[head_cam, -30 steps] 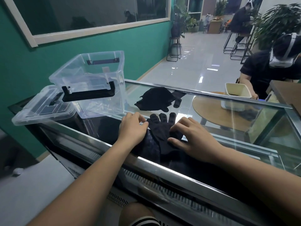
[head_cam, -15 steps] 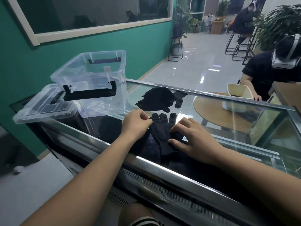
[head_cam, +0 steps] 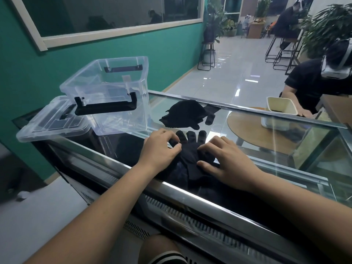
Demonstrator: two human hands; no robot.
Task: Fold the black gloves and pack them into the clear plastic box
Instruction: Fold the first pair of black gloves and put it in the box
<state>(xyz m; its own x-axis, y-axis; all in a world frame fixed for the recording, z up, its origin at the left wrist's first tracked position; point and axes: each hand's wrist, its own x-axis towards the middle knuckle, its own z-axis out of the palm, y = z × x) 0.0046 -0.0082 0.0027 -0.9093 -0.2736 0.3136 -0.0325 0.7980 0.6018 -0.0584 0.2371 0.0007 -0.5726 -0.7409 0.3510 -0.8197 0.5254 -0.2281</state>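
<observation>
Teal wall, framed window, glossy tiled floor, bar stools

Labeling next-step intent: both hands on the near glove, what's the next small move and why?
Probably fold the glove over: it lies flat on the glass top under the left hand and right hand, fingers unfolded, and the clear box looks empty.

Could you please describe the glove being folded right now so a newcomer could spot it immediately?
On the glass counter, right of the clear plastic box, lie black gloves. It is the near glove, fingers spread, under both hands; the others sit in a heap behind it.
</observation>
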